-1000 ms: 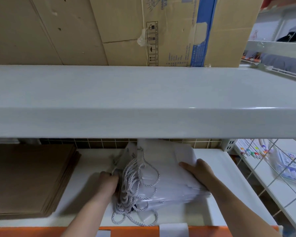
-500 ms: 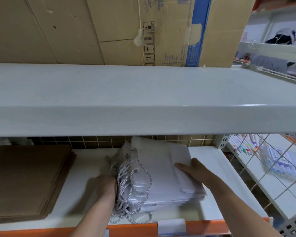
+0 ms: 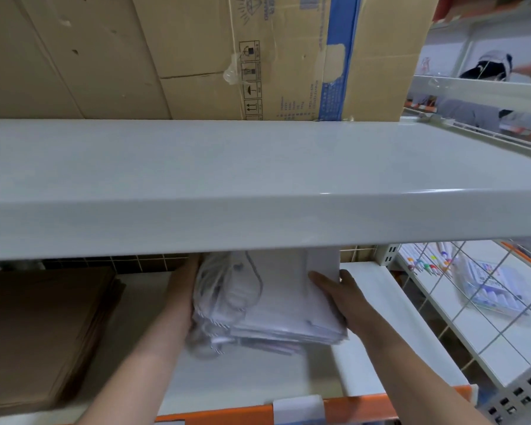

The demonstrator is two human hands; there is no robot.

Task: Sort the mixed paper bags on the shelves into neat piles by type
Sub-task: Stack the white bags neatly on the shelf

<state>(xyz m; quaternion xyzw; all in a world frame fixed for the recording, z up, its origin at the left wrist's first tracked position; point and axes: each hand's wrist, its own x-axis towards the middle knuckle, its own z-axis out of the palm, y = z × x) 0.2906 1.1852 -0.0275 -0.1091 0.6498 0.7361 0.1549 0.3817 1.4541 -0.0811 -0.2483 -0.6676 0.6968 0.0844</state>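
Since the earlier frame, both hands are carrying the stack of white paper bags point(image 3: 276, 302) deeper under the upper shelf point(image 3: 258, 179), the left hand point(image 3: 181, 289) pressing the rope-handle edge and the right hand point(image 3: 341, 299) wrapping fingers over the opposite edge. That stack is sitting slightly off the lower shelf point(image 3: 377, 305), right of the brown bag pile point(image 3: 40, 329), so squaring is probably underway. Lowering it flat, clear of the brown pile, is likely coming next.

Head view, close, down onto shelf point(image 3: 258, 167)
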